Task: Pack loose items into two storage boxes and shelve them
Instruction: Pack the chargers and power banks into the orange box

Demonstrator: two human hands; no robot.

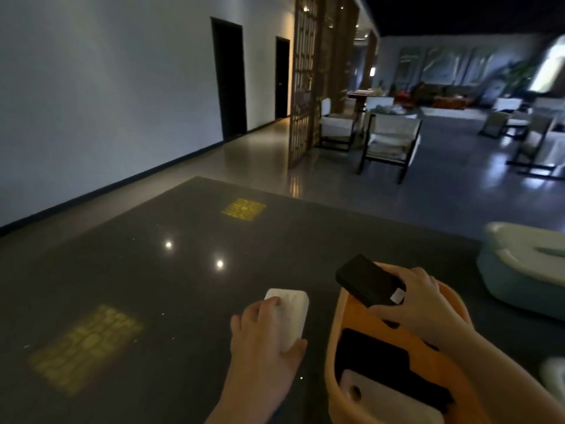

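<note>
Hands [263,335] [415,304] flanked by teal box [504,280]

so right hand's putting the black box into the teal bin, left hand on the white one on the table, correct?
Not the teal bin. The head view shows the right hand holding the black box over the orange bin. The left hand does grip the white box on the table.

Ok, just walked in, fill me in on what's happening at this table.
A person is packing loose items into storage boxes on a dark table. The right hand holds a black slab-shaped item over the orange box, which already has a dark item and a white one inside. The left hand grips a white block lying on the table beside that box. A teal box sits further right.
</note>
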